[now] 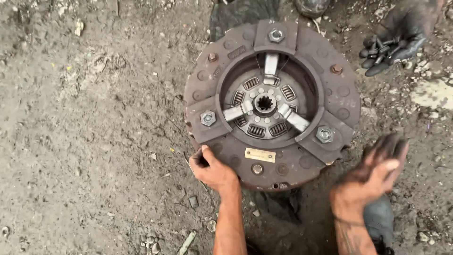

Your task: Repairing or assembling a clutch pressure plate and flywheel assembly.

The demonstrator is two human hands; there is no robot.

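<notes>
A round rusty clutch pressure plate (339, 94) lies flat on the dirt ground. It has three silver release levers, a splined hub (264, 103) at its centre and three large nuts on its arms. My left hand (212, 169) grips the plate's near-left rim, fingers curled under the edge. Just off the near-right rim, my greasy right hand (375, 175) hovers palm up with fingers apart, holding nothing. At the top right, another person's blackened hand (401, 33) holds several dark bolts (377, 51).
Bare dirt ground (94, 132) with small stones and debris stretches to the left. A dark cloth or sheet (236, 14) lies beyond the plate. A dark shoe (380, 219) shows beneath my right wrist.
</notes>
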